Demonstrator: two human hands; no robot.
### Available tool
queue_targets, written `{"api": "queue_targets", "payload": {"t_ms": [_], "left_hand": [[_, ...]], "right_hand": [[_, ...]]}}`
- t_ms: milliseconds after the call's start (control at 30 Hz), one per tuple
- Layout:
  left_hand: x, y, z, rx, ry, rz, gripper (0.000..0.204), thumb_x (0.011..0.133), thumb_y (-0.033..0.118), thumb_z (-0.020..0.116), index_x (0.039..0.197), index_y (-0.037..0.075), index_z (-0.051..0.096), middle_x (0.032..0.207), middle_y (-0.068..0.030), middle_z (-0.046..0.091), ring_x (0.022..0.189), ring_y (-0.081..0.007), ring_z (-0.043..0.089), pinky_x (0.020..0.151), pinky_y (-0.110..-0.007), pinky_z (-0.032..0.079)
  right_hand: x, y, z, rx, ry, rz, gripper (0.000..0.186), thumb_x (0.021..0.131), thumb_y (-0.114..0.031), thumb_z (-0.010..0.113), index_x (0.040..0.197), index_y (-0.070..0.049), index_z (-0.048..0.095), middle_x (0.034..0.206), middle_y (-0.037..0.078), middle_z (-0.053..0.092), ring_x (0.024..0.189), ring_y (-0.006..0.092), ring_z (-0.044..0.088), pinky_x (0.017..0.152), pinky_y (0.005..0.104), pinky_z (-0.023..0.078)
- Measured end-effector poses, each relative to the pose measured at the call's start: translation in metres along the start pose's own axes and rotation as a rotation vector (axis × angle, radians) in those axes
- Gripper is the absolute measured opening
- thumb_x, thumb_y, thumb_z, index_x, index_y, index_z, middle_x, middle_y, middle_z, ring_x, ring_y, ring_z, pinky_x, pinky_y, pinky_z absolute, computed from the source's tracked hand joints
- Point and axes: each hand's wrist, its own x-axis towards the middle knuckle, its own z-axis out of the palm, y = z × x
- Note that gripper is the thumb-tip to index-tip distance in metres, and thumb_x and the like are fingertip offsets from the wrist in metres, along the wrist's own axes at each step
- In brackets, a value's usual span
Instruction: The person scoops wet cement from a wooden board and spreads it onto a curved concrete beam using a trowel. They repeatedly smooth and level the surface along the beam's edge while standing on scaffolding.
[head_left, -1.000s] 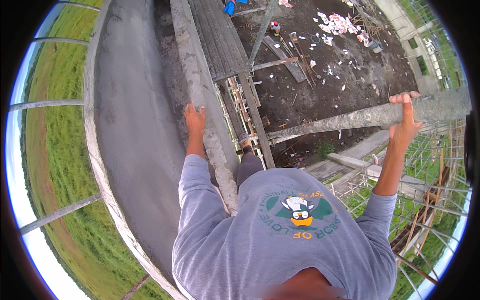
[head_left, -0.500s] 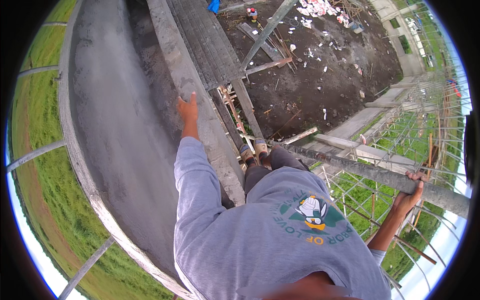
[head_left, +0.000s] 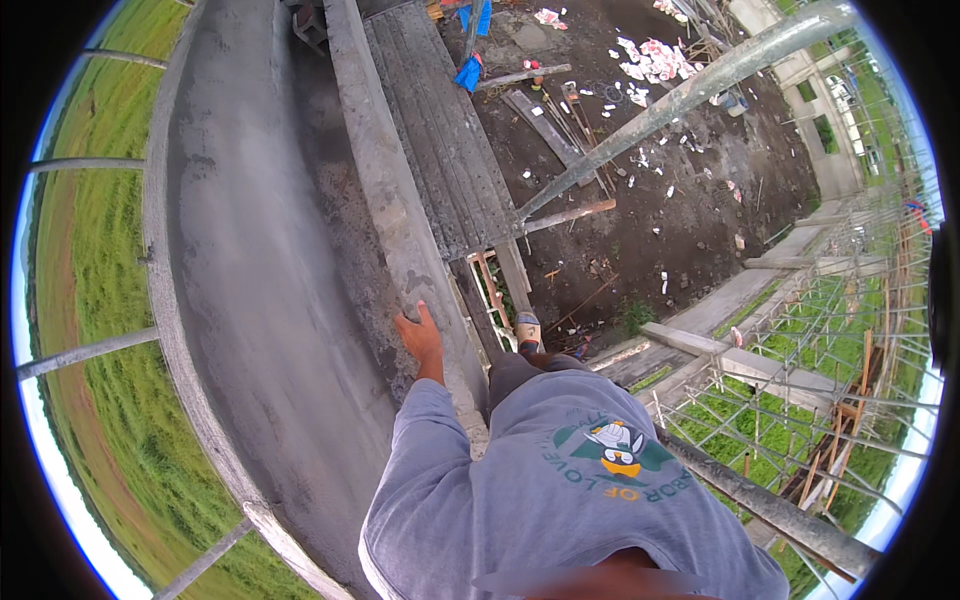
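My left hand [head_left: 422, 342] rests on the top of a long concrete ledge [head_left: 375, 150], its fingers apart and nothing held in it. Left of the ledge runs a wide, smooth grey concrete trough [head_left: 250, 260]. My right hand is out of sight. On my right side a thick metal pole [head_left: 775, 508] slants past my body. A foot in a sandal [head_left: 527, 325] shows below me beside the ledge.
A plank platform [head_left: 440, 140] lies right of the ledge, with a diagonal pipe [head_left: 690, 105] rising from its corner. Far below is dark ground with scattered white litter [head_left: 660, 62]. Scaffolding [head_left: 800, 370] stands at right. The trough's outer rim [head_left: 160, 250] borders grass.
My right hand has left the pole and gone out of view. My left hand stays on the ledge, nearer my body. The view has shifted, and only one foot shows now.
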Motion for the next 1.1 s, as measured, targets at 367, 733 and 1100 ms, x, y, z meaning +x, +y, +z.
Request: {"api": "queue_targets", "payload": {"t_ms": [367, 733, 1100], "left_hand": [[-0.004, -0.004, 0.002, 0.066, -0.055, -0.079, 0.073, 0.097, 0.053, 0.061, 0.14, -0.004, 0.047, 0.143, -0.0284, 0.051, 0.135, -0.0443, 0.047, 0.113, -0.05, 0.039], [0.047, 0.033, -0.044, 0.196, -0.325, -0.235, 0.08, 0.094, 0.051, 0.067, 0.151, 0.003, 0.04, 0.14, -0.0236, 0.049, 0.132, -0.044, 0.046, 0.109, -0.053, 0.039], [0.488, 0.304, 0.011, -0.212, -0.181, 0.169, 0.069, 0.099, 0.041, 0.064, 0.152, 0.003, 0.041, 0.146, -0.0276, 0.048, 0.135, -0.0446, 0.046, 0.113, -0.053, 0.039]], "right_hand": [[0.119, -0.515, 0.046, 0.363, 0.152, -0.767, 0.085, 0.091, -0.032, 0.08, 0.157, -0.004, 0.033, 0.134, 0.019, 0.059, 0.123, 0.0228, 0.059, 0.095, 0.04, 0.051], [0.171, -0.603, 0.081, 0.636, 0.501, -0.676, 0.083, 0.077, -0.045, 0.09, 0.124, 0.015, 0.059, 0.117, 0.018, 0.067, 0.102, 0.0258, 0.064, 0.092, 0.0383, 0.051], [0.17, -0.583, 0.191, 0.437, 0.105, 0.35, 0.1, 0.085, -0.075, 0.067, 0.149, 0.0, 0.048, 0.143, 0.019, 0.057, 0.127, 0.0336, 0.056, 0.106, 0.05, 0.044]]}}
